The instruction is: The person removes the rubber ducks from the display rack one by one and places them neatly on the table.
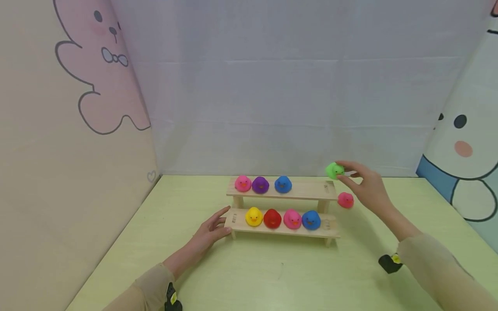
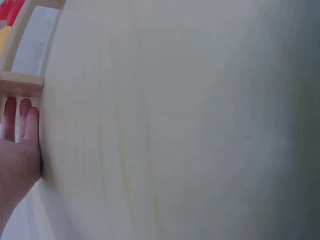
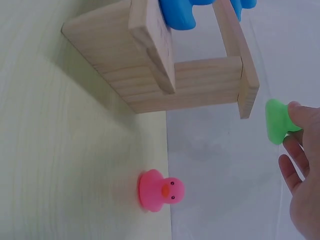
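My right hand (image 1: 367, 185) pinches a green rubber duck (image 1: 334, 171) between thumb and fingers. It is raised beside the right end of the upper tier (image 1: 307, 190) of a two-tier wooden stand. Three ducks sit on that tier: pink (image 1: 243, 184), purple (image 1: 260, 185) and blue (image 1: 283, 184). On the lower tier (image 1: 241, 222) are a yellow duck (image 1: 254, 217), a red one (image 1: 272, 219), a pink one (image 1: 292, 219) and a blue one (image 1: 311, 220). My left hand (image 1: 208, 235) is at the lower tier's left end, its fingers extended in the left wrist view.
A loose pink duck (image 3: 159, 191) lies on the table just right of the stand, below my right hand. Behind the stand hangs a pale cloth backdrop (image 1: 249, 108). Side panels with cartoon animals (image 1: 105, 86) border the table (image 1: 249, 276).
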The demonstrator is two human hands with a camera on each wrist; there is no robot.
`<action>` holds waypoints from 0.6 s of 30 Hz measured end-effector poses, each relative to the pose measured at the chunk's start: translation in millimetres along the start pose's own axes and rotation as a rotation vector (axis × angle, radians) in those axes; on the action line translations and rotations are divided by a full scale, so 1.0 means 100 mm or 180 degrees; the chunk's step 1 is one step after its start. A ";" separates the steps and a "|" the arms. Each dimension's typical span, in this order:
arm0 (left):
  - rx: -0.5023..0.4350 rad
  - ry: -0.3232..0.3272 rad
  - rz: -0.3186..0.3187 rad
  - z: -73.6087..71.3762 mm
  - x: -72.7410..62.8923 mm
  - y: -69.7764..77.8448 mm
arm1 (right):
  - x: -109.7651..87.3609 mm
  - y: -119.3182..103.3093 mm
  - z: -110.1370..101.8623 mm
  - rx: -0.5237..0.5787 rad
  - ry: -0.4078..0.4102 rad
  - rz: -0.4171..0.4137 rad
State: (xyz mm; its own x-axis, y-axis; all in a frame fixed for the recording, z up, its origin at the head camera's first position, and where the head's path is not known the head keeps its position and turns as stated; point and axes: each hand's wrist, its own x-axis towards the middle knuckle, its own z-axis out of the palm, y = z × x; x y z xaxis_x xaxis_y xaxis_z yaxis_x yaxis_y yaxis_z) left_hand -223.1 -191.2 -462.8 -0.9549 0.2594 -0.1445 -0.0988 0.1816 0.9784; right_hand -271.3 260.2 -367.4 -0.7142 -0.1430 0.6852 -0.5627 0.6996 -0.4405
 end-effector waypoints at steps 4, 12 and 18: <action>-0.0025 0.0003 -0.0009 0.00 0.00 0.00 | -0.07 0.16 -0.05 -0.0111 0.0077 0.0106; 0.0002 0.0003 0.0005 0.00 0.01 -0.01 | -0.24 0.47 -0.13 -0.0378 0.0058 0.0251; 0.0016 -0.0008 -0.0035 -0.01 0.02 -0.01 | -0.32 0.61 -0.19 -0.0518 -0.0046 0.0247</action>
State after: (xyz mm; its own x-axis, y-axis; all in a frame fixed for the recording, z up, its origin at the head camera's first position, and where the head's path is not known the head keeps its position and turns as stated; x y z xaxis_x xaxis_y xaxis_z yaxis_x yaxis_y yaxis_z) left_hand -224.7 -191.5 -464.2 -0.9531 0.2597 -0.1557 -0.1080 0.1891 0.9760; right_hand -274.3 320.9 -405.2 -0.7594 -0.0935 0.6439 -0.4318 0.8127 -0.3912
